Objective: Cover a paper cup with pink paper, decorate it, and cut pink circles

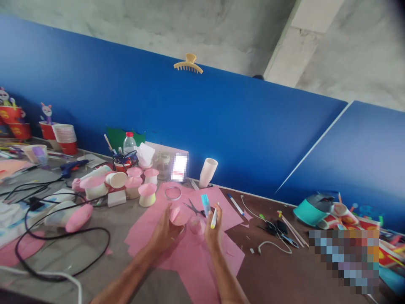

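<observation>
Near the middle of the table, my left hand (163, 230) is closed round a small cup topped with pink paper (178, 215); its lower part is hidden by my fingers. My right hand (214, 228) grips a slim white pen-like stick with a yellow end (214, 216). Right beside those fingers is a light-blue tube (205, 203); whether it is held too I cannot tell. Between my hands a round, pale pink piece (196, 225) sits on the pink paper sheets (177, 257). Scissors (193, 207) and a clear ring (173, 193) lie just beyond.
Several pink-topped paper cups (147, 194) stand to the left, with a black cable (104, 249) looping in front. A blue glue gun (74, 167) lies farther back. White cups (209, 172) stand by the blue partition (221, 114). At right are a teal container (313, 210) and earphones (275, 249).
</observation>
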`<state>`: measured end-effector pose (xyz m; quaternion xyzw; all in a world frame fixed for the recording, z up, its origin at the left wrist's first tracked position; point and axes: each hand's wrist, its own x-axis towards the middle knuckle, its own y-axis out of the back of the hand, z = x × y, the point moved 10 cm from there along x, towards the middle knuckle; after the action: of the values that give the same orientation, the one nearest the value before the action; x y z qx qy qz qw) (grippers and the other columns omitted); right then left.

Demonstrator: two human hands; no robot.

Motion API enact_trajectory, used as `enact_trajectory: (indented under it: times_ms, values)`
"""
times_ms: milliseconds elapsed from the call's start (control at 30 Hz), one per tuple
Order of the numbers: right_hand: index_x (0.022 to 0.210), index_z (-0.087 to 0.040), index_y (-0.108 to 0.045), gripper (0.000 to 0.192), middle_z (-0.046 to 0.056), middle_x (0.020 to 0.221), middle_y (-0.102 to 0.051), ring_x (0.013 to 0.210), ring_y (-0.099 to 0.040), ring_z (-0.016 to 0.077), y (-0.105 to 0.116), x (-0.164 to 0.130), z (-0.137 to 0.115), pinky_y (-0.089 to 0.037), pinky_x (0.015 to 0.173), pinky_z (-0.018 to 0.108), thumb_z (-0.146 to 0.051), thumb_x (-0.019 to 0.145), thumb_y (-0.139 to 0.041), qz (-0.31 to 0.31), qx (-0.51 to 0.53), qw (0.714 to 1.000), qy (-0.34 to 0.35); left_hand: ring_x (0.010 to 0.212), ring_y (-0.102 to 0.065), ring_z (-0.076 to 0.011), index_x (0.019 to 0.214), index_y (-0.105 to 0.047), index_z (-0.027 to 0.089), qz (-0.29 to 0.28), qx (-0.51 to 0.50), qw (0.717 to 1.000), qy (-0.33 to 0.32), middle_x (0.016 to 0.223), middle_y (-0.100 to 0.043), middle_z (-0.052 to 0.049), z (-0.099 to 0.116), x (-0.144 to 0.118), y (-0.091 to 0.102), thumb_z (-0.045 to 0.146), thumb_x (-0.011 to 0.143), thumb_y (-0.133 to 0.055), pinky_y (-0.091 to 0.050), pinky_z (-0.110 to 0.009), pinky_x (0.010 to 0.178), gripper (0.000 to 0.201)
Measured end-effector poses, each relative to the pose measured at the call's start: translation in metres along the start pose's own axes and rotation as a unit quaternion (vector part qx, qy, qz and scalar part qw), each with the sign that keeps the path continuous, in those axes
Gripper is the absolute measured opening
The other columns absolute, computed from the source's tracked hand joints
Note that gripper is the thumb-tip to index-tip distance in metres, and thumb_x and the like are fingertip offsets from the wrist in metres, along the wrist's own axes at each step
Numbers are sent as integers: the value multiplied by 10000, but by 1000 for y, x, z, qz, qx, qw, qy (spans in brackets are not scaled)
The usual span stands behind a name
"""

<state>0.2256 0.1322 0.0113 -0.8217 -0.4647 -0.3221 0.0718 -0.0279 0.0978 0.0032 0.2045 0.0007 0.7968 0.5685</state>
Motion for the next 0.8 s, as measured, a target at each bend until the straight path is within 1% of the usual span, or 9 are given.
enact_trajectory:
  times_ms: [133, 200, 300, 367, 433, 500, 533, 667, 800]
  values:
    - [1281, -165, -617, 511, 217, 1196, -697, 1144, -682, 368, -3, -5, -5, -566, 891, 516, -554, 1039, -391, -3, 21, 1000, -20, 1266, -656, -418, 1429, -471, 229, -14, 12, 1000, -17, 1312, -698, -184, 0, 1, -3, 361, 754, -747, -563, -533, 1006, 741]
    - [1303, -162, -608, 540, 233, 1256, -675, 1201, -654, 384, -4, -6, -6, -559, 921, 544, -579, 1031, -397, -7, 30, 999, -31, 1169, -703, -397, 1457, -448, 226, -24, 16, 999, -22, 1192, -740, -151, -1, 0, -5, 351, 761, -739, -587, -523, 954, 764]
    - [1324, -167, -593, 536, 237, 1310, -651, 1245, -634, 384, -4, -9, -9, -557, 941, 563, -577, 1032, -407, -16, 47, 998, -38, 922, -746, -320, 1516, -387, 227, -72, -3, 997, -18, 922, -754, -57, -4, -2, -14, 335, 781, -723, -606, -508, 895, 815]
    - [1319, -169, -592, 518, 234, 1327, -643, 1260, -628, 377, -2, -10, -15, -558, 949, 556, -564, 1032, -422, -17, 47, 998, -32, 997, -735, -314, 1515, -406, 248, -73, -19, 997, -4, 1007, -755, -74, -7, -2, -13, 355, 773, -754, -577, -525, 976, 827]
    - [1311, -160, -591, 495, 230, 1293, -656, 1228, -645, 367, 0, -11, -24, -566, 933, 542, -541, 1033, -439, -17, 42, 999, -13, 1235, -657, -354, 1469, -476, 255, -53, -37, 998, 15, 1275, -699, -136, -7, -1, -6, 427, 769, -777, -520, -551, 1077, 782]
    - [1313, -155, -583, 455, 216, 1223, -681, 1138, -684, 344, 2, -13, -36, -586, 889, 520, -496, 1044, -447, -14, 40, 999, 16, 1400, -536, -384, 1420, -528, 242, -40, -53, 998, 22, 1467, -587, -162, -3, -1, 0, 512, 801, -739, -475, -571, 1133, 707]
    - [1316, -158, -578, 427, 204, 1186, -692, 1083, -701, 329, 3, -14, -43, -598, 859, 506, -467, 1051, -448, -12, 39, 999, 33, 1425, -511, -388, 1406, -540, 234, -38, -58, 997, 16, 1493, -566, -164, 1, 0, 2, 539, 827, -705, -461, -580, 1147, 675]
    - [1336, -183, -566, 327, 155, 1101, -716, 952, -731, 273, 10, -27, -83, -631, 787, 441, -328, 1066, -452, -2, 17, 989, 146, 1392, -539, -384, 1343, -581, 227, 5, -70, 997, -44, 1415, -624, -157, 17, 0, 19, 616, 882, -608, -407, -620, 1181, 604]
    - [1411, -201, -530, 373, 126, 1087, -734, 945, -734, 274, 10, -54, -139, -637, 794, 435, -256, 1043, -501, -27, -24, 945, 326, 1279, -619, -351, 1254, -631, 221, 48, -78, 992, -84, 1288, -692, -141, 26, -3, 32, 689, 924, -523, -460, -578, 1130, 583]
